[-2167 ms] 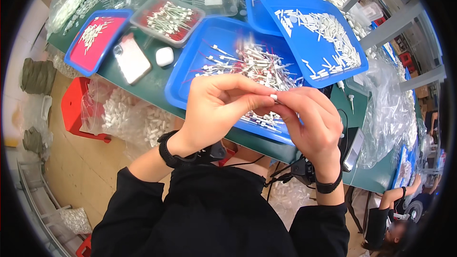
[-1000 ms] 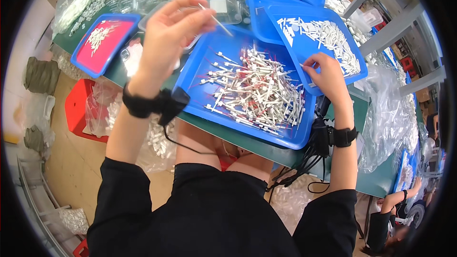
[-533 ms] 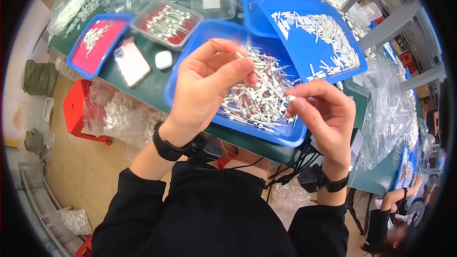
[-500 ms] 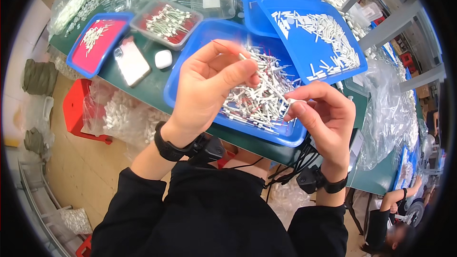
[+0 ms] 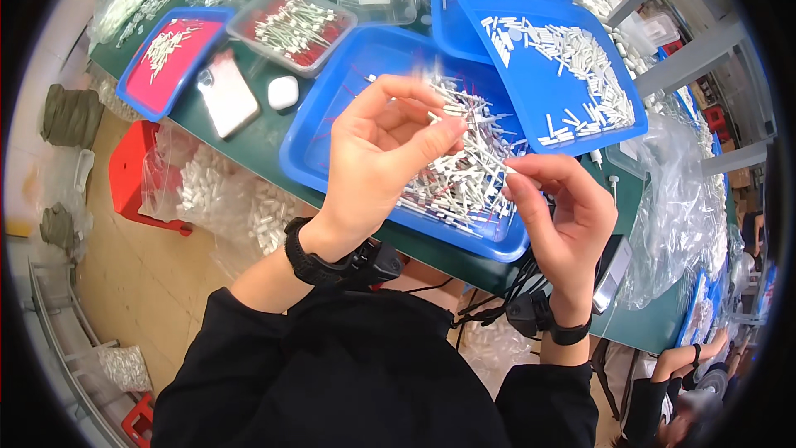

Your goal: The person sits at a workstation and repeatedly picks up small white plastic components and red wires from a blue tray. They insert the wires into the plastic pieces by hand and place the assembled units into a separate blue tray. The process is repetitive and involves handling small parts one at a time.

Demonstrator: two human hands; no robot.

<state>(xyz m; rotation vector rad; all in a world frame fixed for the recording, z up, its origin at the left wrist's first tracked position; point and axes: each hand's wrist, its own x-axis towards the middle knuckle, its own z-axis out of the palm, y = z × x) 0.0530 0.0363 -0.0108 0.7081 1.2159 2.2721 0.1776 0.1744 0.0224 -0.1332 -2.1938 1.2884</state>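
My left hand is raised over a blue tray, thumb and fingers pinched together. A pale tip shows by its thumb, and a blurred white piece appears just beyond the fingers. To the right, my right hand pinches at the tray's right side; what sits between its thumb and forefinger is too small to make out. Beneath both hands lies a heap of thin white stick-like parts, some with red wires.
A tilted blue tray of short white tubes overlaps the far right. Leftward are a clear box of white-ended parts, a white case, a phone and a pink-lined blue tray. Plastic bags cover the table's right side.
My left hand has shifted slightly right and down. My right hand stays close to where it was, and the white piece at its fingertips shows less clearly. The view has moved a little.
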